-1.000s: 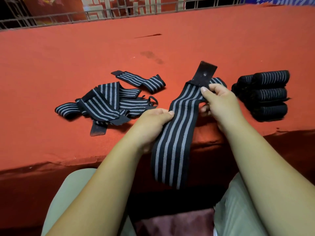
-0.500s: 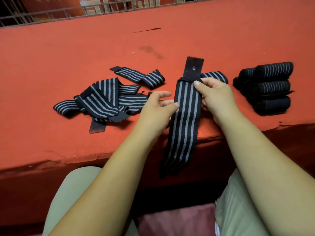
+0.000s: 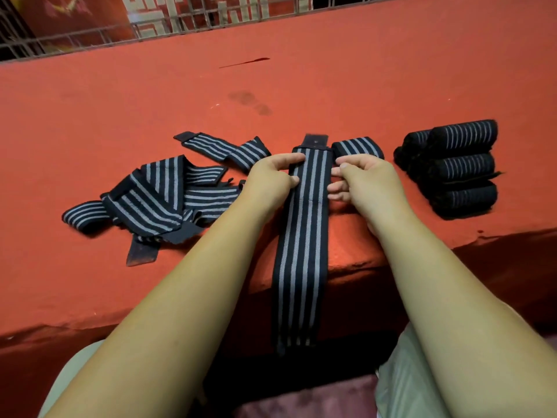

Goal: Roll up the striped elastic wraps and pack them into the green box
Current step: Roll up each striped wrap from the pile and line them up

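Note:
A long black wrap with grey stripes [image 3: 303, 236] lies straight across the red table [image 3: 331, 95] and hangs over its front edge. A black tab sits at its far end. My left hand [image 3: 271, 179] pinches the wrap's left edge near that end. My right hand [image 3: 361, 179] pinches the right edge opposite. Loose striped wraps [image 3: 156, 200] lie tangled to the left. Another one [image 3: 223, 149] lies flat behind them. Rolled wraps [image 3: 452, 167] are stacked at the right. No green box is in view.
A striped wrap end [image 3: 358, 147] shows just behind my right hand. A metal railing [image 3: 193, 19] runs along the table's far side. The table's front edge drops to my lap.
Both hands have slid up the wrap toward its tab end and laid it flat and straight on the table. The left hand now pinches the wrap's edge.

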`<state>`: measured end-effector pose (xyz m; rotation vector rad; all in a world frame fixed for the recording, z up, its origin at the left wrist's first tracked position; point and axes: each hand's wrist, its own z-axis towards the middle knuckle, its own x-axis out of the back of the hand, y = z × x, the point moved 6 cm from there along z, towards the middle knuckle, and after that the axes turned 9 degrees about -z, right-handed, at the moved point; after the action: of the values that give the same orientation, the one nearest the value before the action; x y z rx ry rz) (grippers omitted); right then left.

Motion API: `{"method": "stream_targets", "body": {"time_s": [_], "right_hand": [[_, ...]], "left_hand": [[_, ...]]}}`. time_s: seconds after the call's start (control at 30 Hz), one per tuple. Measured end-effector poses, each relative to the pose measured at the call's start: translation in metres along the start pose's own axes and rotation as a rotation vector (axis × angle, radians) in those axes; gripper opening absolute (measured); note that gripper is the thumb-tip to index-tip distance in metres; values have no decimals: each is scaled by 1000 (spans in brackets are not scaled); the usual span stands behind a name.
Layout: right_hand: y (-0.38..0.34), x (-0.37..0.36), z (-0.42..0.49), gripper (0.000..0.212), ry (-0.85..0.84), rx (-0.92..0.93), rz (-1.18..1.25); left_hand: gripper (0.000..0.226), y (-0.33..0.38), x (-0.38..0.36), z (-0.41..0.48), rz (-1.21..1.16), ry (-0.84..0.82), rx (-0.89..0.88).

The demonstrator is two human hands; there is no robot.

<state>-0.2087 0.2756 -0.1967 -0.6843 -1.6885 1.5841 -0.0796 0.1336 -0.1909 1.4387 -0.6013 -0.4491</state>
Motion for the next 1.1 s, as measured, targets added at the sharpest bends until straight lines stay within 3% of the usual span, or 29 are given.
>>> {"method": "stream_targets", "body": {"time_s": [0.3, 0.47, 0.57, 0.67, 0.9, 1.1], "right_hand": [[-3, 3, 14, 24, -64, -38, -67], [-3, 3, 18, 23, -78, -57, -135], [-1, 2, 16, 22, -103, -53, -182], [1, -1, 13, 21, -115, -59, -216], [1, -9, -1, 26, -164, -3, -524], [-1, -5, -1, 37, -202, -30, -506]], "left_hand": [[64, -5, -17, 72, 159, 53, -104], [56, -9, -35, 94, 669, 32, -119], [52, -8, -42, 91, 764, 20, -87], [36, -11, -39, 92, 760, -21, -72], [69, -9, -15, 94, 495, -12, 69], [70, 1, -10, 108, 522, -8, 49]]}}
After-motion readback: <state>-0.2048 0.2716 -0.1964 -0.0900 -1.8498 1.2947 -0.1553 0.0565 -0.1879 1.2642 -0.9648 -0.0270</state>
